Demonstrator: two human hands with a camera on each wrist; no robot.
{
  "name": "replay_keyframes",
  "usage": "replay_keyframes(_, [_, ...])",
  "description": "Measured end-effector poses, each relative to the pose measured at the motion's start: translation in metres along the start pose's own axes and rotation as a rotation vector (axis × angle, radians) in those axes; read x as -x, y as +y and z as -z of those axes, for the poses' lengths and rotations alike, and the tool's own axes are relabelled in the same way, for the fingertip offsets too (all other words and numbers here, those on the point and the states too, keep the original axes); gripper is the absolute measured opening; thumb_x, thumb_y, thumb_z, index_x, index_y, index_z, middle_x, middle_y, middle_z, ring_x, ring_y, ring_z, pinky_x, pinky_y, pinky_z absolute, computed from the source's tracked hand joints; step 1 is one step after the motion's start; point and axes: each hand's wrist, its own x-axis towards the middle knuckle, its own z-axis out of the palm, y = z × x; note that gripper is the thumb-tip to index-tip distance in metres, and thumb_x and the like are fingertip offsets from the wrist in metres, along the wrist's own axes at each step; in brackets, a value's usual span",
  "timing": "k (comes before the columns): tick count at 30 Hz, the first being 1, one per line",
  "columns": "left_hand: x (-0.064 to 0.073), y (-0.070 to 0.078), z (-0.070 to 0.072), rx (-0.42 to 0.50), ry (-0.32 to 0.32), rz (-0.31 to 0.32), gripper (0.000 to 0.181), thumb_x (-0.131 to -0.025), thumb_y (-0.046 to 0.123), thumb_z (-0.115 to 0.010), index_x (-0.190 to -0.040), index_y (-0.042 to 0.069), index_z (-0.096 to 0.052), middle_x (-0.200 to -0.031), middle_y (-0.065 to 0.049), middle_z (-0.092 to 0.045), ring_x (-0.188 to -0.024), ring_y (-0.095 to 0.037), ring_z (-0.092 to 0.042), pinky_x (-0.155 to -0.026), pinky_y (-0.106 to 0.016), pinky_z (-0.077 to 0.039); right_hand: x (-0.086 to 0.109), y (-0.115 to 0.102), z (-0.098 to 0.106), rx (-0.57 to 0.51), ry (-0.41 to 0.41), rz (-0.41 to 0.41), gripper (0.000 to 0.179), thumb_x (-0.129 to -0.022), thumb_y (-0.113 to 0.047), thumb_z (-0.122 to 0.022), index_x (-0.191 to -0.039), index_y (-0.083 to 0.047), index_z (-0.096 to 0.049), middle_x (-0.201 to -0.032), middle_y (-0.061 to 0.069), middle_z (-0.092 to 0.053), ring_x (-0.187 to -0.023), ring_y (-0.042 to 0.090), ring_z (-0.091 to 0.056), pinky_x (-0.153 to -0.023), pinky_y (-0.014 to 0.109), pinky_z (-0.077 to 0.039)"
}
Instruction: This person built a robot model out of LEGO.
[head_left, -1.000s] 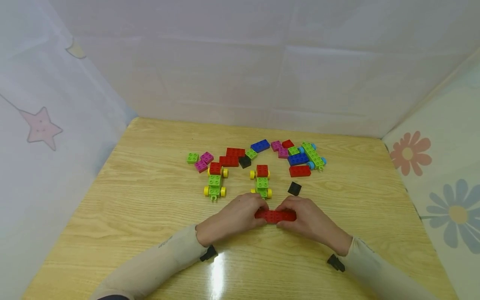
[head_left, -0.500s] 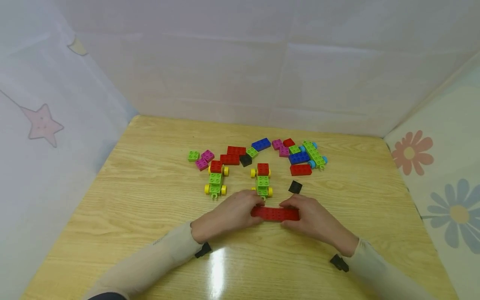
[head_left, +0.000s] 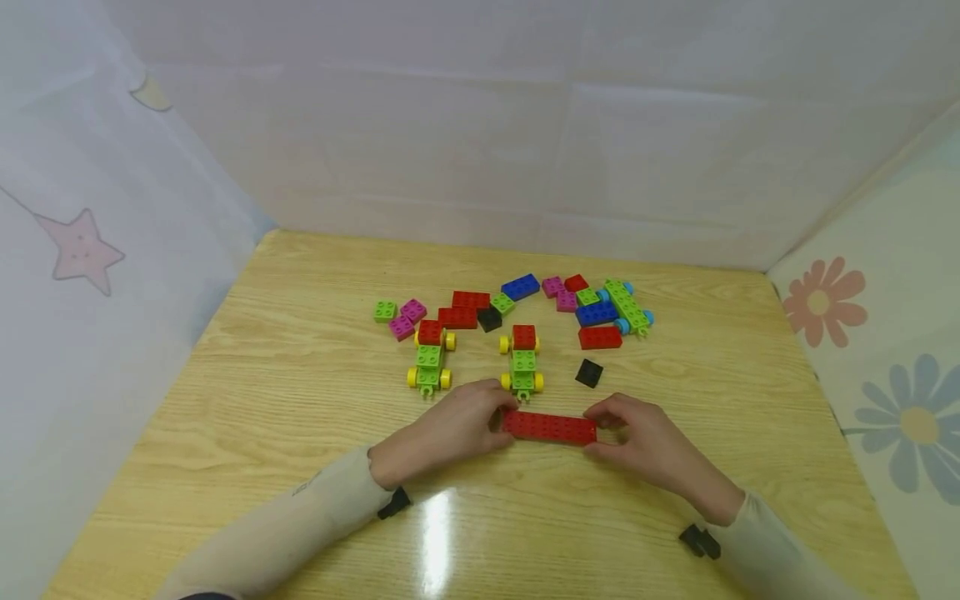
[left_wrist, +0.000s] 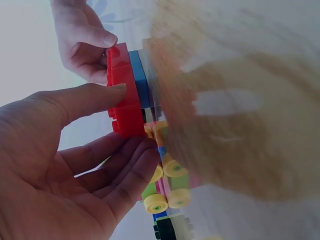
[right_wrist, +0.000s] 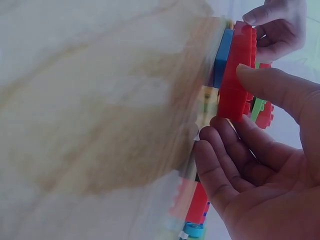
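Observation:
A long red block assembly (head_left: 551, 427), studs up, lies across the near middle of the table. Beneath its red bricks (left_wrist: 126, 95) a blue brick (left_wrist: 140, 80) shows in both wrist views. My left hand (head_left: 461, 425) grips the left end, thumb on the near side and fingers on the far side. At the other end my right hand (head_left: 652, 437) pinches the red bricks (right_wrist: 236, 75) lightly between thumb and fingers, its palm apart from them. Just beyond the assembly stands a green car with a red brick and yellow wheels (head_left: 524, 362).
A second similar car (head_left: 430, 358) stands farther left. A black brick (head_left: 589, 372) lies beyond my right hand. Several loose bricks, including a red one (head_left: 600, 337) and a blue one (head_left: 521, 287), lie farther back. A green wheeled base (head_left: 628, 308) with blue wheels is at right.
Both hands have moved apart along the red assembly toward its ends, the right hand farther right, uncovering more of its studded top. The cars and loose bricks have stayed in place.

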Motion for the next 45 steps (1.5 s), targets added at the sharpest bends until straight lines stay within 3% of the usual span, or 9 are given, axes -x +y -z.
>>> replay_keyframes(12, [0.009, -0.007, 0.002, 0.043, 0.016, 0.036, 0.034, -0.095, 0.017, -0.088, -0.126, 0.007, -0.081, -0.113, -0.004, -0.077, -0.093, -0.013, -0.061, -0.085, -0.031, -0.055, 0.000, -0.001, -0.001, -0.017, 0.012, 0.003, 0.034, -0.095, -0.032, -0.091, -0.124, -0.017, -0.080, -0.117, -0.005, -0.078, -0.106, 0.013, -0.074, -0.093, 0.036, -0.064])
replay_keyframes(19, [0.015, -0.005, 0.015, 0.064, 0.027, 0.058, 0.033, -0.098, 0.021, -0.088, -0.128, 0.008, -0.081, -0.119, -0.003, -0.079, -0.102, -0.016, -0.069, -0.093, -0.035, -0.061, -0.003, -0.015, 0.008, 0.010, 0.035, 0.043, 0.033, -0.095, -0.029, -0.092, -0.124, -0.017, -0.080, -0.115, -0.006, -0.078, -0.104, 0.014, -0.073, -0.094, 0.042, -0.065])
replay_keyframes(27, [0.026, -0.009, 0.053, 0.123, 0.162, 0.110, 0.036, -0.097, 0.019, -0.089, -0.130, 0.008, -0.080, -0.122, -0.008, -0.079, -0.109, -0.028, -0.075, -0.095, -0.043, -0.065, -0.024, -0.043, 0.028, 0.006, 0.100, 0.107, 0.033, -0.098, -0.024, -0.089, -0.129, -0.016, -0.079, -0.122, 0.000, -0.078, -0.110, 0.027, -0.076, -0.098, 0.057, -0.065])
replay_keyframes(34, [0.025, -0.026, 0.082, 0.180, 0.307, 0.150, 0.039, -0.099, 0.020, -0.088, -0.135, 0.009, -0.078, -0.127, -0.008, -0.079, -0.112, -0.031, -0.078, -0.099, -0.050, -0.066, -0.058, -0.062, 0.039, -0.093, 0.157, 0.124, 0.036, -0.102, -0.025, -0.086, -0.135, -0.013, -0.077, -0.132, 0.005, -0.078, -0.117, 0.033, -0.077, -0.106, 0.061, -0.062])
replay_keyframes(38, [0.022, -0.040, 0.092, 0.264, 0.354, 0.177, 0.039, -0.100, 0.017, -0.086, -0.137, 0.008, -0.077, -0.128, -0.009, -0.077, -0.112, -0.029, -0.077, -0.102, -0.052, -0.065, -0.076, -0.070, 0.041, -0.188, 0.149, 0.080, 0.041, -0.103, -0.028, -0.084, -0.141, -0.015, -0.074, -0.140, 0.006, -0.075, -0.125, 0.034, -0.074, -0.114, 0.062, -0.058])
replay_keyframes(42, [0.020, -0.052, 0.098, 0.361, 0.389, 0.223, 0.037, -0.101, 0.014, -0.085, -0.137, 0.008, -0.077, -0.127, -0.009, -0.077, -0.112, -0.026, -0.077, -0.107, -0.052, -0.064, -0.091, -0.075, 0.040, -0.252, 0.142, 0.041, 0.044, -0.104, -0.032, -0.082, -0.145, -0.017, -0.072, -0.144, 0.006, -0.075, -0.128, 0.032, -0.074, -0.114, 0.060, -0.058])
replay_keyframes(45, [0.019, -0.058, 0.099, 0.375, 0.400, 0.257, 0.037, -0.101, 0.017, -0.085, -0.136, 0.009, -0.078, -0.129, -0.007, -0.077, -0.113, -0.026, -0.078, -0.106, -0.051, -0.065, -0.100, -0.077, 0.038, -0.268, 0.142, 0.027, 0.044, -0.105, -0.031, -0.082, -0.146, -0.017, -0.072, -0.143, 0.006, -0.075, -0.127, 0.031, -0.074, -0.112, 0.058, -0.060])
